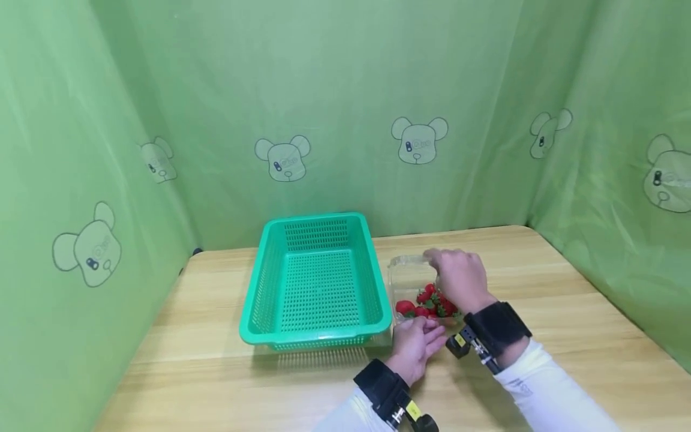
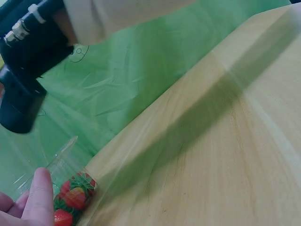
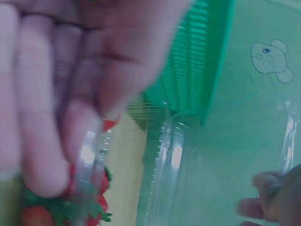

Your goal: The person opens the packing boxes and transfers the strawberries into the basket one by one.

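A clear plastic clamshell box (image 1: 398,279) with strawberries (image 1: 429,305) in it stands on the table, its lid (image 3: 211,155) raised at the far side. My right hand (image 1: 461,277) grips the lid at its far right edge; in the right wrist view, fingers of that hand (image 3: 275,200) curl at the lid's rim. At the front of the box, my left hand (image 1: 414,347) holds the near rim between thumb and fingers. That hand (image 3: 70,80) looms large and blurred in the right wrist view. The left wrist view shows one finger (image 2: 39,197) pointing up beside the strawberries.
Just left of the box is a green plastic basket (image 1: 315,336) with perforated sides, nothing in it. The wooden table (image 1: 216,390) ends at green curtains (image 1: 345,72) behind and on both sides. Black camera mounts (image 1: 499,329) sit on both wrists.
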`<state>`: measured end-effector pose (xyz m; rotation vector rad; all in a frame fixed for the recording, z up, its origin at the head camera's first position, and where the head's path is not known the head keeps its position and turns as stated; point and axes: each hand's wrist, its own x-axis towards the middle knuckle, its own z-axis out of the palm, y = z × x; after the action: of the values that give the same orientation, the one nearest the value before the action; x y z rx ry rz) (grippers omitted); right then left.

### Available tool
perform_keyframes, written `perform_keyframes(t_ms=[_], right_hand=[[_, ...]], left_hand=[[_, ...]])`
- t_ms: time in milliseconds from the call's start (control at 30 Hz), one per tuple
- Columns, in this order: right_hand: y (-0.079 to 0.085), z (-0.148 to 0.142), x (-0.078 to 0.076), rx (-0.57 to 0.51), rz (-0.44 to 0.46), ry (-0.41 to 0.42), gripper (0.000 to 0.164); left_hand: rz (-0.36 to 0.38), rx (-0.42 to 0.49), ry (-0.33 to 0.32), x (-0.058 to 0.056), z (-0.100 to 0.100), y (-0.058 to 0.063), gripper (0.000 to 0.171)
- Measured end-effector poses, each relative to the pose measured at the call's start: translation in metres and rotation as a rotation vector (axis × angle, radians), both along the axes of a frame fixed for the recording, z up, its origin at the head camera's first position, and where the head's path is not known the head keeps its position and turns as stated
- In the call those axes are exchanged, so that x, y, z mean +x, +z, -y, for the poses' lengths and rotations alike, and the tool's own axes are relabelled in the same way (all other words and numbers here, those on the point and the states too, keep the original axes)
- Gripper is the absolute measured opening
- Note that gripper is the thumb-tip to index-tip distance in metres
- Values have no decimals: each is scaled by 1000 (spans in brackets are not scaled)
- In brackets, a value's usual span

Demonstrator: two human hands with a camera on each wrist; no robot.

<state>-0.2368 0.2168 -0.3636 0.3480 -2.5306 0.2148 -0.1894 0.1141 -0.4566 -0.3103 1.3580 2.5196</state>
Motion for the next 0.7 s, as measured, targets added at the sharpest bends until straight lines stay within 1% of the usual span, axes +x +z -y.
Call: perform_keyframes(t_ms=[100, 200, 300, 433, 567, 633, 700], right_hand=[[7, -2, -6, -30, -41, -14, 35], [7, -5, -11, -74, -41, -35, 43], [3, -7, -13, -129, -20, -49, 46], [-5, -10, -11, -189, -18, -41, 42], [-14, -10, -10, -249, -26, -23, 38], [-18, -9, -8, -285, -14, -19, 37], [-21, -9, -5, -316, -3, -15, 37]], left_hand=[[-6, 13, -5, 1, 0, 1, 18], [-4, 15, -17, 2, 0, 0, 20], [1, 18, -26, 2, -1, -1, 22], [14, 8, -49, 2, 0, -1, 23], [18, -23, -95, 1, 4, 0, 24], [15, -36, -133, 2, 8, 1, 24], [1, -60, -177, 6, 12, 2, 24]])
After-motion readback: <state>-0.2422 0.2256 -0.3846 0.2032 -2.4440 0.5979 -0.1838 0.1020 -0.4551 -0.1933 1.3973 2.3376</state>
